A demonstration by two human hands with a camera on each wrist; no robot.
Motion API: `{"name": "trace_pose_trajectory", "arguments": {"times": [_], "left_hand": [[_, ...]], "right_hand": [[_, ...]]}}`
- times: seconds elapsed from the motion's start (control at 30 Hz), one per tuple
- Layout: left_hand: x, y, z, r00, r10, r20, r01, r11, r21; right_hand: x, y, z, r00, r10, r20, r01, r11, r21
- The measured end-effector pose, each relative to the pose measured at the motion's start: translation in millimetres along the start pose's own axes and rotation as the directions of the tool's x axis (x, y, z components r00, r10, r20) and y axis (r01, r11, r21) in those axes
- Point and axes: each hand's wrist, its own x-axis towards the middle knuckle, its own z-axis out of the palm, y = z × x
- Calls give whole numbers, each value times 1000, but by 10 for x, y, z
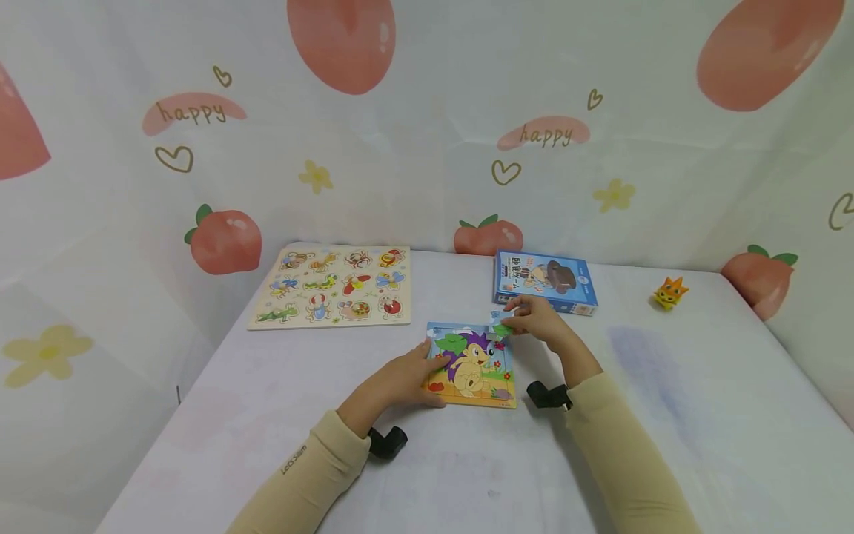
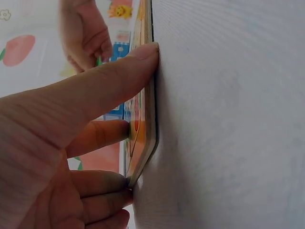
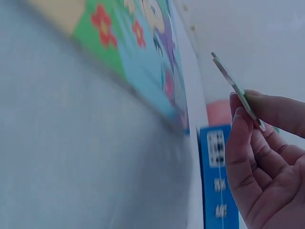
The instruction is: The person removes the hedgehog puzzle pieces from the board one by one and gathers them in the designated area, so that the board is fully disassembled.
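Near the frame's centre, a thin puzzle piece, judged light, stiff and best taken by its edges, is pinched in the nearly closed fingertips of the right hand. The puzzle board, bearing fitted pieces, is gripped at its lower left corner by the wider-spread left hand; the contents of the blue box, right of centre, are hidden.

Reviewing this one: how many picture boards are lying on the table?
2. The hedgehog board is in front, with the left hand touching it; the insect board lies farther back on the left.
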Motion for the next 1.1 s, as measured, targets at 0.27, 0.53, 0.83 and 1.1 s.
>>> {"name": "trace_pose_trajectory", "arguments": {"times": [0.27, 0.53, 0.83, 1.1], "left_hand": [[5, 8, 3, 1000, -8, 4, 8, 1000, -9], [-2, 21, -7, 1000, -14, 10, 14, 1000, -10], [0, 22, -11, 1000, -13, 9, 14, 1000, -4], [7, 4, -4, 1000, -2, 5, 2, 1000, 4]], "right_hand": [[-64, 196, -199, 1000, 19, -24, -19, 1000, -13], [-101, 329, -326, 995, 79, -55, -80, 997, -16], [-154, 471, -414, 996, 76, -41, -76, 997, 3], [-137, 535, -393, 996, 81, -34, -82, 996, -21]]}}
